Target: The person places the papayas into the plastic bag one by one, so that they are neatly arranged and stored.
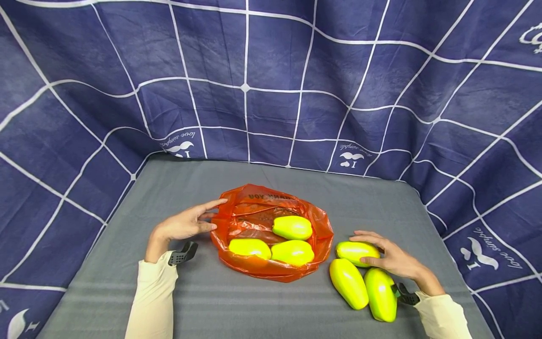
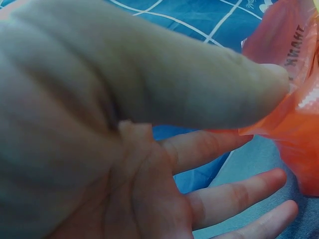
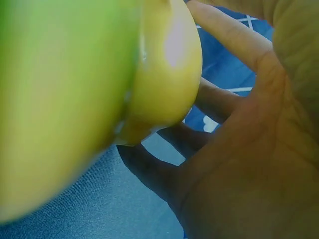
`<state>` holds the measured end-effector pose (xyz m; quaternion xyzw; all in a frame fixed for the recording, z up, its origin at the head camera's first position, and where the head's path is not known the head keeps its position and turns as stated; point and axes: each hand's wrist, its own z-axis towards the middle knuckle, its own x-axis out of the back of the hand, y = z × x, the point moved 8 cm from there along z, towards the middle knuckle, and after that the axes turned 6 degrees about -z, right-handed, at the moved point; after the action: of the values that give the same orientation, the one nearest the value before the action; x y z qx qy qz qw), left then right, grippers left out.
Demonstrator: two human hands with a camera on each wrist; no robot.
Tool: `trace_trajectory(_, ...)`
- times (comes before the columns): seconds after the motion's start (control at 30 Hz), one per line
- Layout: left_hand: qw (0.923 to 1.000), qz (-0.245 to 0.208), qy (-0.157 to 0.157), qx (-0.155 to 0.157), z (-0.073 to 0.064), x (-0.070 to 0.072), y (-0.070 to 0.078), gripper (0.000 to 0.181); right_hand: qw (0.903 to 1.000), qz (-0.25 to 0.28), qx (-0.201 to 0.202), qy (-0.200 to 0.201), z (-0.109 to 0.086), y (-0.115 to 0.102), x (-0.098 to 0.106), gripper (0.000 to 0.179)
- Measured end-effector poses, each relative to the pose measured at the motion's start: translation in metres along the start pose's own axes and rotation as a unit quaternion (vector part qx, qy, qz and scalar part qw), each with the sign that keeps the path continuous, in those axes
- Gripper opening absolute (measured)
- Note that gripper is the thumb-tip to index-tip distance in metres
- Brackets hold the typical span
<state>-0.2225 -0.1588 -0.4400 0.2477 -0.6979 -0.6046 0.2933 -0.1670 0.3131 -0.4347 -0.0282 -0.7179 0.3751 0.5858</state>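
A red plastic bag [image 1: 262, 273] lies with its mouth spread, holding several oblong yellow-green fruits, among them one fruit [image 1: 292, 228] farther back. My left hand [image 1: 182, 226] touches the bag's left rim with straight, spread fingers. In the left wrist view its thumb and index fingertip meet the bag [image 2: 299, 154], apart from each other. To the right of the bag, my right hand [image 1: 394, 259] grips another oblong fruit [image 1: 353, 252], thumb on the near side, fingers on the far side. That fruit [image 3: 172, 74] also shows in the right wrist view, partly hidden by a blurred nearer fruit [image 3: 60, 99].
Two more oblong fruits, one fruit [image 1: 348, 283] and a second fruit [image 1: 381, 296], lie on the grey cloth [image 1: 237, 310] in front of the right hand. A blue curtain [image 1: 275, 61] with white lines stands behind and at both sides.
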Motion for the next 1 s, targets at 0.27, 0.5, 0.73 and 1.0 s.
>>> trace_trajectory(0.27,1.0000,0.006,0.000,0.000,0.001,0.000,0.000,0.076,0.9998,-0.001,-0.012,-0.016,0.002,0.002,-0.004,0.050)
trace_trajectory(0.5,1.0000,0.006,0.000,0.000,0.001,0.001,0.000,0.076,0.9997,0.010,0.014,-0.015,0.004,-0.001,-0.005,0.047)
trace_trajectory(0.73,1.0000,-0.001,0.000,0.001,0.000,0.000,0.000,0.076,0.9993,0.014,0.036,-0.002,0.005,-0.004,-0.003,0.045)
trace_trajectory(1.0,1.0000,0.002,0.007,-0.003,-0.001,0.000,0.002,0.075,0.9970,-0.001,0.070,0.035,0.007,-0.011,0.007,0.045)
